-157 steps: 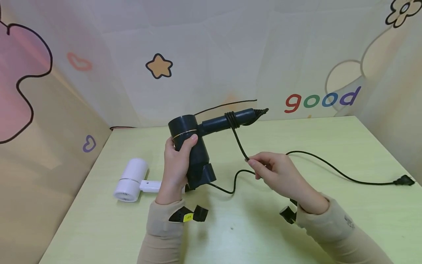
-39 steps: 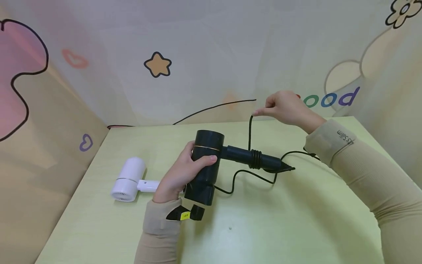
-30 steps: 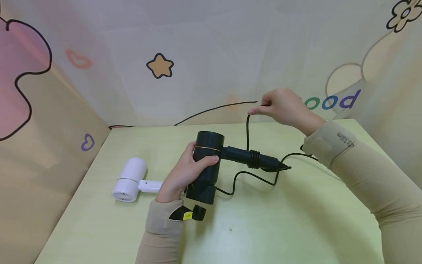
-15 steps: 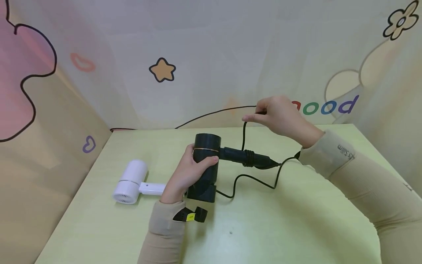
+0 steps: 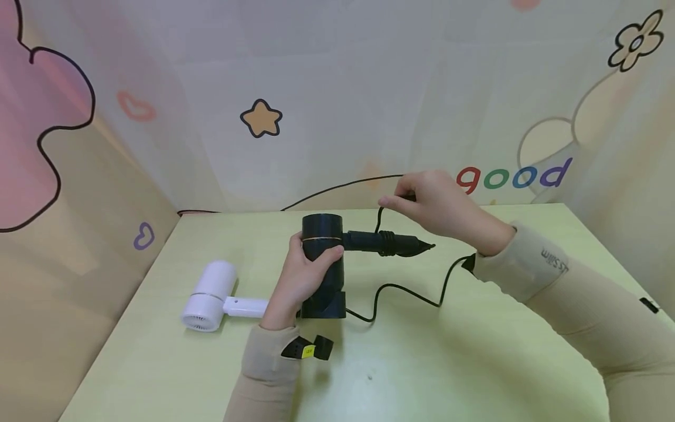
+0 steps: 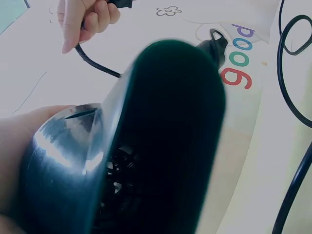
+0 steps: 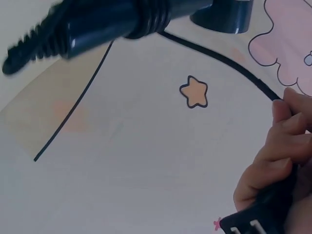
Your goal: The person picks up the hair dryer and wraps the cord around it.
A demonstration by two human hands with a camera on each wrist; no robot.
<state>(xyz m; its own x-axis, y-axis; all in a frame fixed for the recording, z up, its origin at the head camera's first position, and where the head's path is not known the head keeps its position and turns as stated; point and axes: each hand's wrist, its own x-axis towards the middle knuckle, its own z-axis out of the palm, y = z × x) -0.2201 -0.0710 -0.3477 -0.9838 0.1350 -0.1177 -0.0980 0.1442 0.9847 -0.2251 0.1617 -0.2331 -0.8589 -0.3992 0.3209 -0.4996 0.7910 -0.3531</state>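
In the head view my left hand (image 5: 303, 281) grips the barrel of a black hair dryer (image 5: 323, 228), held above the table with its handle pointing right. Several turns of its cord (image 5: 387, 243) wrap the handle's middle. Behind and above the handle, my right hand (image 5: 437, 202) pinches the cord's free end, a short stretch running down to the coil. The right wrist view shows the plug (image 7: 253, 222) with its prongs under the curled fingers (image 7: 265, 168). The dryer's flat nozzle (image 6: 170, 136) fills the middle of the left wrist view.
A white hair dryer (image 5: 211, 296) lies on the table (image 5: 401, 375) at the left, its handle end hidden behind my left hand. Its black cord (image 5: 406, 287) winds right beneath my right arm to a plug (image 5: 648, 305). A printed backdrop (image 5: 337, 105) stands behind.
My right hand has moved from the lower right to above the handle, then down and left over the last second. The free cord is shorter. The black dryer's handle has swung to nearly level.
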